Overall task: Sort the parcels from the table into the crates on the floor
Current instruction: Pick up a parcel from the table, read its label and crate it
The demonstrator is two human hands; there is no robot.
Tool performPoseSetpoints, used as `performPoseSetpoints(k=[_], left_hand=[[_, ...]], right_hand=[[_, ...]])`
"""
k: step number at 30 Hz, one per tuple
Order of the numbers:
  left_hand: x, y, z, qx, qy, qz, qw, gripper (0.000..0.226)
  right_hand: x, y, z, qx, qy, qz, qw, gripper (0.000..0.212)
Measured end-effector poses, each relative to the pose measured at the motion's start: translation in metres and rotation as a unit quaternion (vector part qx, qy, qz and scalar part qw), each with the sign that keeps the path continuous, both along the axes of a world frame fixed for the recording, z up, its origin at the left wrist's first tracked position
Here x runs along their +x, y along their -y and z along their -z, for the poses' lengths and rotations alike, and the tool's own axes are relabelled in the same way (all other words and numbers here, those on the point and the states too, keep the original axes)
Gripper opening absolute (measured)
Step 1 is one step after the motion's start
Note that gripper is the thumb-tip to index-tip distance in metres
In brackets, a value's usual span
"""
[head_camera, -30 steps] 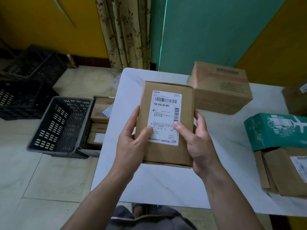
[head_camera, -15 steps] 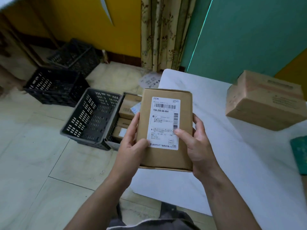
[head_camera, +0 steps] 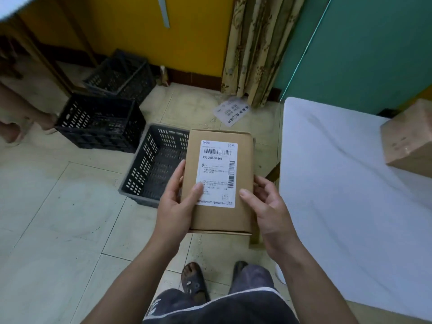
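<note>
A flat brown cardboard parcel with a white shipping label is held level in front of me, above the floor. My left hand grips its left edge, thumb on the label. My right hand holds the right edge, thumb on top and fingers underneath. Behind the parcel stands a grey plastic crate on the floor; the parcel hides its right side. To the right is the white table.
Two black crates stand further back left. A brown box sits on the table's far right. A printed sheet lies on the floor near the curtain. My feet are below the parcel.
The view has swung left from the table toward the floor. The parcel, held in both hands, now hangs over the floor in front of the grey crate instead of over the table.
</note>
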State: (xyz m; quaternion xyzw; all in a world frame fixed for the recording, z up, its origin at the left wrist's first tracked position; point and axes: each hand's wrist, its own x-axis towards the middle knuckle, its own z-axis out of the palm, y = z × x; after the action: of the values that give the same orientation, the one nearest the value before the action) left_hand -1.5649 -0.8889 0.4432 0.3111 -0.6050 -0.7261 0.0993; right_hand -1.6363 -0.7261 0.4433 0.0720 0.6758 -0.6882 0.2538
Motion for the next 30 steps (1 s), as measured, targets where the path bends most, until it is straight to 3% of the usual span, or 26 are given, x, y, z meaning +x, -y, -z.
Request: performPoseSetpoints(k=[4, 15, 30], left_hand=[[-0.005, 0.019, 0.022, 0.002, 0.035, 0.017, 0.999, 0.06], [-0.08, 0.053, 0.072, -0.032, 0.149, 0.103, 0.983, 0.062], [-0.216, 0.077, 0.19, -0.064, 0.269, 0.197, 0.941, 0.067]], right_hand=[[-0.004, 0.016, 0.012, 0.024, 0.005, 0.004, 1.0, 0.031], [-0.061, 0.047, 0.062, 0.068, 0.037, 0.044, 0.996, 0.043], [-0.173, 0.073, 0.18, 0.112, 0.166, 0.134, 0.97, 0.049]])
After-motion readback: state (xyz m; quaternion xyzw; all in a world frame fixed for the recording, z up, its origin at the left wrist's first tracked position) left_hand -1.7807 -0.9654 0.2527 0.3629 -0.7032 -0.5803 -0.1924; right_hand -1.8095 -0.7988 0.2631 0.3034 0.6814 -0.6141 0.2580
